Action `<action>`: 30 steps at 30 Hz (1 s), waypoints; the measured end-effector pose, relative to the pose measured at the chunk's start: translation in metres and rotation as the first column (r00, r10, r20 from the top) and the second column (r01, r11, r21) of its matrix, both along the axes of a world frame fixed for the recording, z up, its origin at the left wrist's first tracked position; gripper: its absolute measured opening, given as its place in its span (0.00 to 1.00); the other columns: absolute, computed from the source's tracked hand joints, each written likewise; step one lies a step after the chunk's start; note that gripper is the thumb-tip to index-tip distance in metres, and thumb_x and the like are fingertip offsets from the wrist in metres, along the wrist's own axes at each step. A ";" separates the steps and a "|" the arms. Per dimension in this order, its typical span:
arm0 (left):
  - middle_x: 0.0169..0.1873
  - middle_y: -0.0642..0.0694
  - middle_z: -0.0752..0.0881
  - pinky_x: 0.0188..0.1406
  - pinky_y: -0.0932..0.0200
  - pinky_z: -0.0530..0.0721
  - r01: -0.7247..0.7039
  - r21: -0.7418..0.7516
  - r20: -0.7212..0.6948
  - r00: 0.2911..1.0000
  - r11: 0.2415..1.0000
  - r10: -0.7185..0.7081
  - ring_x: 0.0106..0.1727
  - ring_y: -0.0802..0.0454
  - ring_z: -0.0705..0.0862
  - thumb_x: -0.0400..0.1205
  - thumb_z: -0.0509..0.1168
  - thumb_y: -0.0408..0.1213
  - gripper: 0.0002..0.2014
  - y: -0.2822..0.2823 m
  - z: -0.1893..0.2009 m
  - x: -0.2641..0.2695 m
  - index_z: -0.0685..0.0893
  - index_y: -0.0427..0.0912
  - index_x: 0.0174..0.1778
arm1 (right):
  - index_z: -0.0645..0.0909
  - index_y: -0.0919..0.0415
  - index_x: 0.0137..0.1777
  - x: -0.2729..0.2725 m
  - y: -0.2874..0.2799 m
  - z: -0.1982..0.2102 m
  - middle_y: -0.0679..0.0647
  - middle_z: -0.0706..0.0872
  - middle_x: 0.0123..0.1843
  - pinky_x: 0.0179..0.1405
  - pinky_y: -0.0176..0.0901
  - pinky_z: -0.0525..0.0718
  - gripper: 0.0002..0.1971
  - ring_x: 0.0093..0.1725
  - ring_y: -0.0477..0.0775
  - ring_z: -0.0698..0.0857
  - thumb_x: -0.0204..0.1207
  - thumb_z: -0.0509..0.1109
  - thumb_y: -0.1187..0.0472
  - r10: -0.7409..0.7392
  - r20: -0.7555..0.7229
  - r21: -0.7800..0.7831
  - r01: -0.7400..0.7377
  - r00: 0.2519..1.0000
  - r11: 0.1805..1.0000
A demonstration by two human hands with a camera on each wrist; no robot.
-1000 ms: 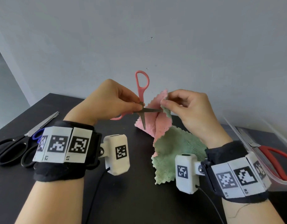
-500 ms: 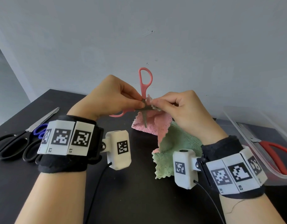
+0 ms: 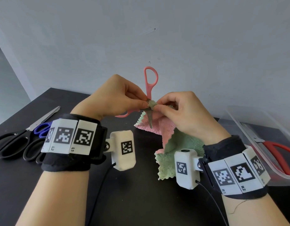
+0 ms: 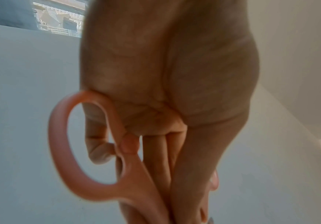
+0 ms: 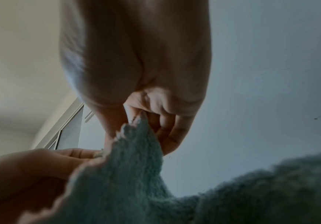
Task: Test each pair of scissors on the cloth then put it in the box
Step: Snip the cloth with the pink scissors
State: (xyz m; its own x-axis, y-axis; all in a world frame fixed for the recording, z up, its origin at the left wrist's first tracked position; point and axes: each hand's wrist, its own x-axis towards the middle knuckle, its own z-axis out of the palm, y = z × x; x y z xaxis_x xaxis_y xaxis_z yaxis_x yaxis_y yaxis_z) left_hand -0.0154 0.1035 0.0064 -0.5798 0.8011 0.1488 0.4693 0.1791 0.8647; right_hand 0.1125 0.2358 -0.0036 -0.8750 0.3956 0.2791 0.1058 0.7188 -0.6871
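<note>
Both forearms are bare, and each wrist wears a wide black fabric wrist band (image 3: pixel 66 162), the second black fabric band (image 3: pixel 229 147) on the right wrist, lower right of the head view. On top of the left band sits a row of white rectangular plastic blocks (image 3: pixel 70 137) printed with black square-patterned markers and small labels "L2" and "L1". The right band carries matching white marker blocks (image 3: pixel 235 175) labelled "R1" and "R2". A white boxy camera housing (image 3: pixel 124 150) with its own black marker is fixed by a screw to the left band; a thin black cable (image 3: pixel 100 190) leaves its underside. The right white camera housing (image 3: pixel 186 168) has a round dark lens on top and a black cable (image 3: pixel 212 199) too.
</note>
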 end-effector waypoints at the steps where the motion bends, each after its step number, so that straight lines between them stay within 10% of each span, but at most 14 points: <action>1: 0.35 0.48 0.92 0.38 0.75 0.82 0.000 0.001 0.001 1.000 1.000 0.000 0.36 0.61 0.90 0.71 0.77 0.31 0.04 0.000 0.000 -0.001 0.92 0.40 0.41 | 0.88 0.55 0.41 0.000 0.000 0.000 0.42 0.90 0.38 0.50 0.37 0.84 0.04 0.41 0.40 0.88 0.76 0.73 0.59 0.000 0.001 0.001 0.000 1.000 1.000; 20: 0.33 0.48 0.92 0.37 0.75 0.82 -0.017 -0.012 0.013 1.000 1.000 0.017 0.32 0.61 0.88 0.73 0.75 0.29 0.06 -0.007 -0.001 -0.008 0.90 0.46 0.35 | 0.84 0.46 0.37 0.003 0.009 -0.001 0.37 0.85 0.32 0.38 0.20 0.76 0.08 0.33 0.30 0.82 0.75 0.74 0.60 0.023 -0.007 -0.046 -0.023 1.000 0.999; 30: 0.36 0.43 0.92 0.52 0.58 0.84 -0.052 -0.037 0.002 0.999 0.998 0.052 0.37 0.54 0.89 0.75 0.73 0.33 0.01 -0.011 -0.001 -0.011 0.88 0.41 0.39 | 0.84 0.48 0.37 0.007 0.013 0.003 0.41 0.86 0.32 0.36 0.21 0.77 0.08 0.33 0.33 0.84 0.76 0.73 0.62 -0.019 -0.104 -0.132 0.005 0.994 0.991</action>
State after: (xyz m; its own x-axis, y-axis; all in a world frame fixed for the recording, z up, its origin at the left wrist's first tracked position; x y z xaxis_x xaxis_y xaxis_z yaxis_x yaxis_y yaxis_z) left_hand -0.0267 0.0925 0.0053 -0.6210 0.7749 0.1178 0.4562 0.2352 0.8582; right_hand 0.1199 0.2486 -0.0011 -0.8384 0.4453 0.3143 0.0361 0.6207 -0.7832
